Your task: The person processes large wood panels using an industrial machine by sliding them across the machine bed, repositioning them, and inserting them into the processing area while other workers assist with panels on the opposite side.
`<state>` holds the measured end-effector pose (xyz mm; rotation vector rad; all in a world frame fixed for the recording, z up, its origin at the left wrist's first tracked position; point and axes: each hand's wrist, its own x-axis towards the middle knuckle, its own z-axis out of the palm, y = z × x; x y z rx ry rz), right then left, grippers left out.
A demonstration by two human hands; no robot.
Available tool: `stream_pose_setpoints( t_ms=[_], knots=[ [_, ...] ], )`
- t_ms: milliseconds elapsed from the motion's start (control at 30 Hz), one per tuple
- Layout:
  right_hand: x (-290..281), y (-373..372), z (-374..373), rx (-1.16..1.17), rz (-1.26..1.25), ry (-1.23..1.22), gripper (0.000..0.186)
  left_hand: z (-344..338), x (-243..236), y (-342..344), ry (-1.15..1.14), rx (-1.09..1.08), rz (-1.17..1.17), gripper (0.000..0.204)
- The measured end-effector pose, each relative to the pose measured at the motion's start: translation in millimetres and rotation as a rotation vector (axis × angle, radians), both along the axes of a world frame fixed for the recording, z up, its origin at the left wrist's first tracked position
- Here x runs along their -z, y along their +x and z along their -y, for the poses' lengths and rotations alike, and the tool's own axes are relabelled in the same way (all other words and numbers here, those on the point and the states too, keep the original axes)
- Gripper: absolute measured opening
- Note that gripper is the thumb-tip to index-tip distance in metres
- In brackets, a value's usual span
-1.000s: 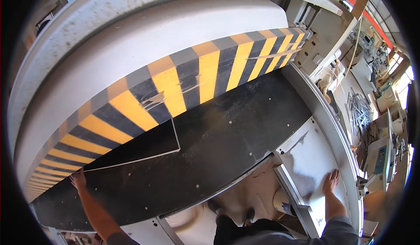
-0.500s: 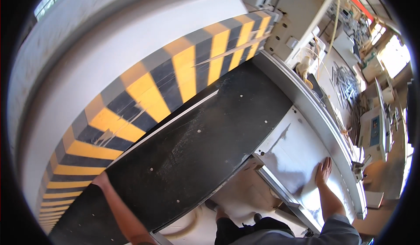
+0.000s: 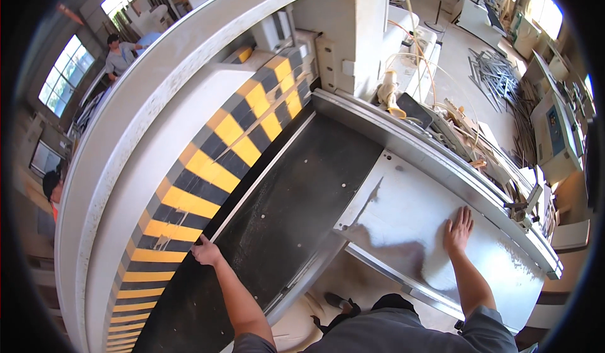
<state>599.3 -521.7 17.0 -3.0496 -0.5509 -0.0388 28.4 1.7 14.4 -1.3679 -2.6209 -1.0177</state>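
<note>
My left hand [image 3: 207,253] is at the lower edge of a curved guard [image 3: 203,175] with yellow and black stripes. Its fingers are bent at the near end of a thin pale strip [image 3: 265,175], and the fingertips are partly hidden at the guard's edge. The strip runs along the guard beside a black bed [image 3: 296,195] dotted with small pale discs. My right hand [image 3: 459,230] lies flat on a shiny metal plate [image 3: 403,208], fingers stretched out, holding nothing.
A long metal rail [image 3: 428,175] with a small clamp [image 3: 520,207] borders the plate on the right. Beyond it lie wood scraps [image 3: 466,126] and a heap of metal strips [image 3: 498,75]. Far left, past the machine, are a person in grey [image 3: 120,57] and another with a dark cap [image 3: 51,183].
The view has turned and now takes in more of the workshop and two people on the left. My left hand stays by the strip's near end; my right still lies on the plate.
</note>
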Motion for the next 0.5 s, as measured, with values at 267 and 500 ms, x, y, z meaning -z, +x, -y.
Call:
stream_pose_setpoints(
  t_ms=[267, 500],
  knots=[
    [-15, -3, -6, -0.018, -0.022, 0.049, 0.070, 16, 18, -6, 0.079, 0.360, -0.148, 0.072],
    [-5, -1, -4, -0.027, 0.000, 0.056, 0.070, 19, 17, -5, 0.096, 0.337, -0.224, 0.073]
  ],
)
